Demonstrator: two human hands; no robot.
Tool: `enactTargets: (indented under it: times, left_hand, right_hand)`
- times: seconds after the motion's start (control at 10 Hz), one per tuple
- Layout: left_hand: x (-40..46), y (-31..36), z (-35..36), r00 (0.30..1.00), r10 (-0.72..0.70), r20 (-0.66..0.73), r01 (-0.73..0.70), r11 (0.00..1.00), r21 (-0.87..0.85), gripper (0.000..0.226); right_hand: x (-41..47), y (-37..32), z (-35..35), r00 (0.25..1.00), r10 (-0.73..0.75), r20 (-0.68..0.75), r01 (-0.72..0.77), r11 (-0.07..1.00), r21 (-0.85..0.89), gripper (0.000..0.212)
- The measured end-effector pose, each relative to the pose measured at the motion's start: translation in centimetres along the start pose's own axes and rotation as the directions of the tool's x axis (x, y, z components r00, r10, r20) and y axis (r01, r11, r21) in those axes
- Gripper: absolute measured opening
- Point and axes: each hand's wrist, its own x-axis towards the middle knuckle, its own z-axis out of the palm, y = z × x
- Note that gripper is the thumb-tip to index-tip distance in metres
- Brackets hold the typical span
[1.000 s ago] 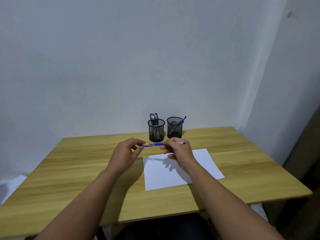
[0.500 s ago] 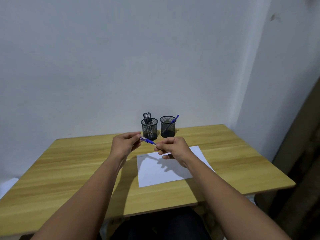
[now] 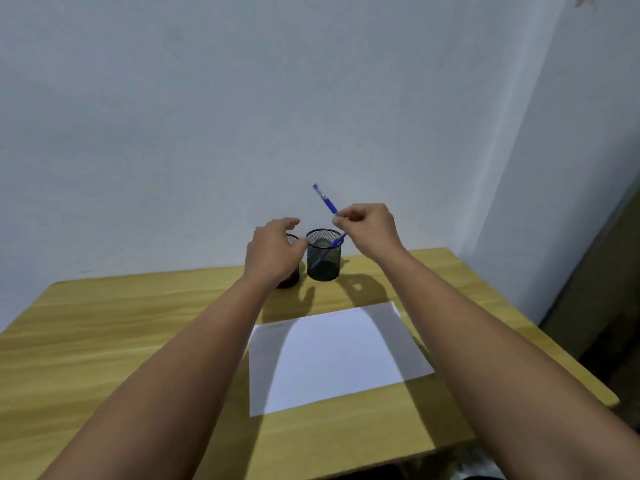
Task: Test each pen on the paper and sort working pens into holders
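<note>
Now the right hand [image 3: 369,230] is up above the right-hand black wire-mesh pen holder [image 3: 323,255], thumb and fingertips pinched on a slim blue plastic pen [image 3: 325,199]. That pen tilts up and to the left, its far end against the pale wall, with a small silvery band near the top of the barrel. Inside this holder a second blue pen [image 3: 336,241] leans on the right side of the rim. The left hand [image 3: 273,252] hovers with its fingers loosely curled and apart, gripping nothing, right in front of the left-hand black mesh holder [image 3: 290,277] (mostly hidden, so its contents can't be seen). Both holders stand side by side at the back of the light wooden table [image 3: 121,327]. Nearer the camera, between the forearms, lies a white sheet of paper [image 3: 336,355], flat on the wood.
</note>
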Motion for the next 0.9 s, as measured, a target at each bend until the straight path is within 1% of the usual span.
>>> enactTargets:
  times: [0.1,0.2,0.3,0.4,0.5,0.6,0.7,0.8,0.9]
  left_hand:
    - [3.2,-0.6,2.6,0.997,0.048,0.058,-0.065,0.932,0.357,0.067]
    - [5.5,-1.8,5.1,0.992,0.045,0.116,-0.099,0.852,0.513,0.074]
    - [6.6,-2.9,6.7,0.990,0.069,0.125,-0.129,0.802,0.583,0.070]
    - [7.0,-3.6,7.6,0.985,0.133,0.110,-0.173,0.768,0.617,0.072]
    - [7.0,-4.0,8.0,0.977,0.175,0.123,-0.214,0.742,0.635,0.066]
    - [6.8,-3.9,7.8,0.981,0.160,0.109,-0.193,0.763,0.617,0.062]
    - [5.9,-3.7,7.3,0.979,0.162,0.120,-0.202,0.765,0.612,0.061]
    - [4.5,-2.5,5.7,0.984,0.180,-0.018,-0.149,0.863,0.483,0.064]
    - [-2.6,-0.4,3.4,0.935,0.304,-0.184,-0.294,0.953,0.078,0.049]
  right_hand:
    - [4.4,0.3,1.1,0.997,0.010,-0.081,-0.009,1.000,0.015,0.010]
    - [7.2,1.4,2.9,0.997,0.000,-0.079,0.000,1.000,0.011,0.014]
    - [8.4,2.8,4.6,0.995,-0.018,-0.103,0.018,1.000,-0.002,0.006]
    - [9.1,4.1,5.9,0.996,0.007,-0.093,-0.009,1.000,-0.014,0.008]
    - [9.2,5.0,7.0,0.997,0.032,-0.068,-0.041,0.990,-0.134,0.015]
    - [8.7,5.2,7.6,0.998,0.054,-0.017,-0.056,0.937,-0.344,0.016]
    - [7.5,4.4,7.2,0.999,0.029,-0.017,-0.034,0.886,-0.462,0.036]
    - [6.3,2.5,5.8,0.994,0.033,-0.108,-0.068,0.940,-0.335,0.049]
    - [2.8,-2.5,2.0,0.960,-0.087,-0.264,0.144,0.969,0.203,0.034]
